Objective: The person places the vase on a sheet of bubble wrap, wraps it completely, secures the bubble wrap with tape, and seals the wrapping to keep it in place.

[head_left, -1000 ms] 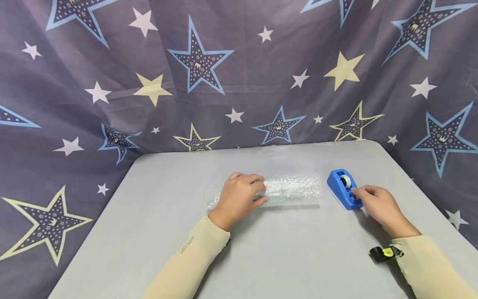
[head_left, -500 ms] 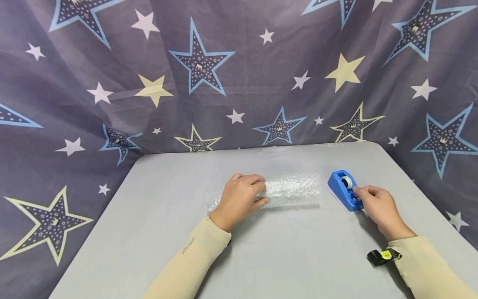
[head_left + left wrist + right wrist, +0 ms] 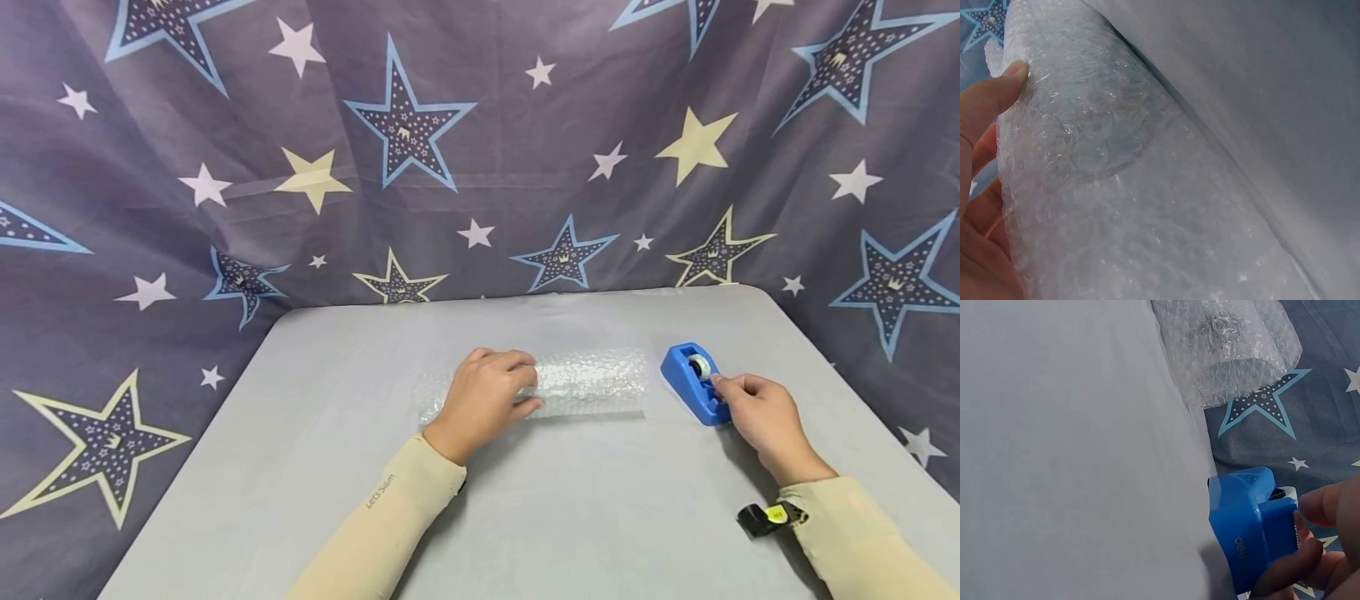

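Observation:
A roll of clear bubble wrap (image 3: 588,379) lies across the middle of the table. My left hand (image 3: 491,396) grips its left part from above, the thumb on the near side. A rounded outline shows through the layers in the left wrist view, where the left hand (image 3: 988,144) holds the bubble wrap (image 3: 1104,206) by its edge. To the right stands a blue tape dispenser (image 3: 688,385) with a small roll of tape (image 3: 700,367). My right hand (image 3: 765,417) pinches the tape end at the dispenser's front. The serrated cutter (image 3: 1299,528) is beside its fingers in the right wrist view.
The table (image 3: 570,517) has a pale grey cover. Behind it hangs a dark curtain (image 3: 480,150) printed with stars. A black wrist camera (image 3: 761,520) sticks out from the right sleeve (image 3: 862,533).
The head view has shifted very slightly. Both hands keep their places on the bubble wrap and at the tape dispenser.

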The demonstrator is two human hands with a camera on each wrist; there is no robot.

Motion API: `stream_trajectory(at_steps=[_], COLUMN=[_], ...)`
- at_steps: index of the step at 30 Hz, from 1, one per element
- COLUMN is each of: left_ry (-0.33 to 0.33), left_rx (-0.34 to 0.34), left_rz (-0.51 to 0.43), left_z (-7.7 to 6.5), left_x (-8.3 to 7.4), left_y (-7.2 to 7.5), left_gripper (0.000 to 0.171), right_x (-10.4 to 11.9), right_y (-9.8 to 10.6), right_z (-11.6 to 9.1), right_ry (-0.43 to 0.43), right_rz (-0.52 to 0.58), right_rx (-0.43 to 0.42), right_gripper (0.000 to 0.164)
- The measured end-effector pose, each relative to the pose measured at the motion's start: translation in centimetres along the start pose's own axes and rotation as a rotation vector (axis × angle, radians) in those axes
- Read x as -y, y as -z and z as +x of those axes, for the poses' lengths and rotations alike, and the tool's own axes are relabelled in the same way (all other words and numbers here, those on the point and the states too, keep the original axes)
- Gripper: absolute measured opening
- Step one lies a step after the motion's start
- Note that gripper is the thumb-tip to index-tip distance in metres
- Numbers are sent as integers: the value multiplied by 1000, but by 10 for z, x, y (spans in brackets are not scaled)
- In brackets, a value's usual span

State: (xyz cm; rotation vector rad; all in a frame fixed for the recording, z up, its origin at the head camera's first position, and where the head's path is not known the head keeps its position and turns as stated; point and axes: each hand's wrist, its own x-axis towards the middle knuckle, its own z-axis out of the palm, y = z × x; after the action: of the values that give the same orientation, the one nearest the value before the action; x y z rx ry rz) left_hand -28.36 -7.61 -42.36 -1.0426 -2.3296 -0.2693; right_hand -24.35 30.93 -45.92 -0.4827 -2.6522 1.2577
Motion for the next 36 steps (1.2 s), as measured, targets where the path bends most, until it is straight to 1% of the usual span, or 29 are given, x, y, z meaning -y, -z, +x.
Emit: stream_trajectory(at_steps=[9,17,20,28,36], left_ry=[-14,-6,-8,-11,-8], left_rx=[-7,7,12,10,24], left_rz=[-4,3,1,-4,7], left_z=[1,1,1,0,0], left_x=[0,0,0,1,1], left_y=[-2,-1,-1,1,2], left_gripper=[26,26,26,26,26], right_x=[1,3,3,2,-1], right_y=[-1,0,0,3,11], right_z=[-2,-3,-3,-6,-10], right_ry=[-16,-55,-51,-34,3], right_rz=[27,62,57,107,145], right_rx=[3,15,23,56,101], right_gripper=[55,54,52,43,44])
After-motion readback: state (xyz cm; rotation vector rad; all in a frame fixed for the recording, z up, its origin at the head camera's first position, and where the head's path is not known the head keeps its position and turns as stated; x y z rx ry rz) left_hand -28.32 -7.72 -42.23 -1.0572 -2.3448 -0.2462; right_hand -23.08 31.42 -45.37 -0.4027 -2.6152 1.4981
